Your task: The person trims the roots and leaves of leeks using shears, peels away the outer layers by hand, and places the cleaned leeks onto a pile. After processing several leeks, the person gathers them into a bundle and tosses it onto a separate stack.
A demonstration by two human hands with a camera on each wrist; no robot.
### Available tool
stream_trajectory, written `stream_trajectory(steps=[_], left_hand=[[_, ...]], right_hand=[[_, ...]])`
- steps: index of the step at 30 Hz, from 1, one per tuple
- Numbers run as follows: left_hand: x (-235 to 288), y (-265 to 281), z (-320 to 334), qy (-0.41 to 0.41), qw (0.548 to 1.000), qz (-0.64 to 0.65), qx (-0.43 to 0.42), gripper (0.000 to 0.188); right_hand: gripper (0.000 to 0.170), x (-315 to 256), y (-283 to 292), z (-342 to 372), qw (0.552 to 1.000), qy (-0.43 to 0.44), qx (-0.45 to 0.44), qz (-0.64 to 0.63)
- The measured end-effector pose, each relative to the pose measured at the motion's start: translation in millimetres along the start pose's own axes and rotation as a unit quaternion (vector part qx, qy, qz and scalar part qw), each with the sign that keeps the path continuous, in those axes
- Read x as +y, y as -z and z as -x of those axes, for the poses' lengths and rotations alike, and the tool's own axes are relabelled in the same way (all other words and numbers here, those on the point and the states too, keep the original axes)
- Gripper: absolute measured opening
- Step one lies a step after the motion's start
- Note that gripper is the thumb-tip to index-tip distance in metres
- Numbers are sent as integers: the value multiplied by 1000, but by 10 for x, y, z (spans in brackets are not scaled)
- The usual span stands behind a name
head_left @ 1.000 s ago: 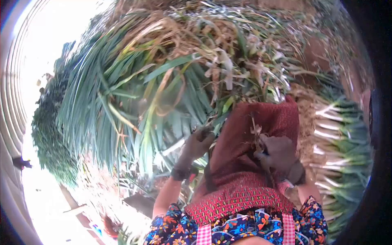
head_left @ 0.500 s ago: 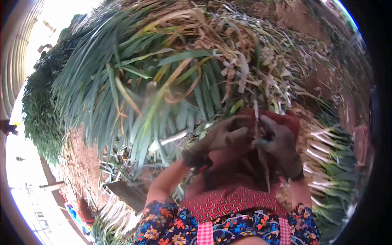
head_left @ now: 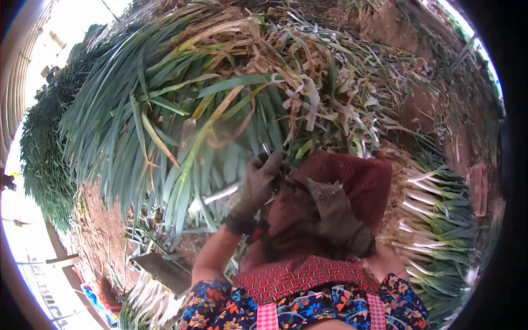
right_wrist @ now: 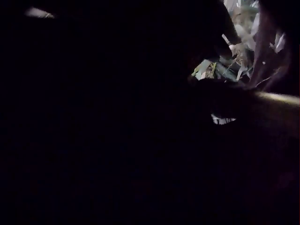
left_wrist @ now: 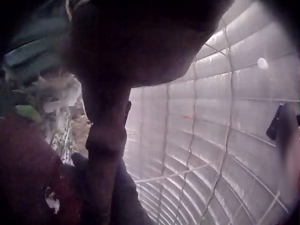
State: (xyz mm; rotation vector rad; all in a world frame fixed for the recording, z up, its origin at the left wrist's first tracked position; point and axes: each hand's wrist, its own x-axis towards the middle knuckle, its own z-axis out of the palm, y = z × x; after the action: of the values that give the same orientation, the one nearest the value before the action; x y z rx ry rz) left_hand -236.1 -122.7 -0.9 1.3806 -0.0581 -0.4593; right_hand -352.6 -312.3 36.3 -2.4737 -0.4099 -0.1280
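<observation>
In the head view my gloved left hand (head_left: 261,179) is raised at the left edge of the dark red apron (head_left: 355,170), beside the leek leaves. Its fingers are curled round a thin piece whose pale tip (head_left: 267,148) shows above them. Over the lap is my gloved right hand (head_left: 338,217), back upward, its fingertips dim against the cloth; I cannot tell whether it holds anything. Dark glove (left_wrist: 108,108) fills much of the left wrist view. The right wrist view is mostly black, with a pale strip (right_wrist: 279,97) at its right side.
A big heap of leeks (head_left: 137,126) with long green leaves lies ahead and left. Dry trimmings (head_left: 330,104) spread beyond the knees. A row of leeks with white stems (head_left: 423,201) lies at the right. More pale-stemmed leeks (head_left: 148,300) lie lower left, beside a dark board (head_left: 165,272).
Both hands were together over the lap around a thin upright stalk half a second ago. They have parted: the left moved left, the right dropped back toward the body.
</observation>
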Motion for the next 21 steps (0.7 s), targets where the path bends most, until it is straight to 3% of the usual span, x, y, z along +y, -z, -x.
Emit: stream_trajectory(steps=[2, 5, 8, 11, 14, 17, 19, 20, 21], left_hand=[[-51, -25, -172, -56, 997, -57, -16, 39], [235, -108, -475, 52, 994, -45, -89, 41], [385, -76, -1076, -163, 957, -227, -83, 48], [442, -182, -1779, -288, 837, -464, -41, 75], [144, -525, -2349, -352, 647, -673, 60, 88], [-271, -700, -2954, -266, 705, -639, 154, 109], [-501, -748, -3218, -170, 691, -702, 6, 101], [-637, -820, -3203, -144, 631, -761, -49, 99], [-754, -864, -3108, -162, 603, -778, -72, 93]], right_hand=[[89, 53, -112, -35, 994, 26, 79, 65], [97, 98, 66, -143, 996, -87, -4, -22], [98, 468, 99, -8, 979, -185, 64, -63], [96, 801, 382, -20, 913, -220, 168, -300], [97, 1071, 651, 3, 857, -259, 221, -387], [97, 1358, 652, -5, 872, -198, 259, -364], [100, 1392, 623, 28, 855, -242, 258, -379], [101, 1453, 601, 71, 851, -249, 256, -385], [101, 1514, 585, 82, 846, -253, 255, -393]])
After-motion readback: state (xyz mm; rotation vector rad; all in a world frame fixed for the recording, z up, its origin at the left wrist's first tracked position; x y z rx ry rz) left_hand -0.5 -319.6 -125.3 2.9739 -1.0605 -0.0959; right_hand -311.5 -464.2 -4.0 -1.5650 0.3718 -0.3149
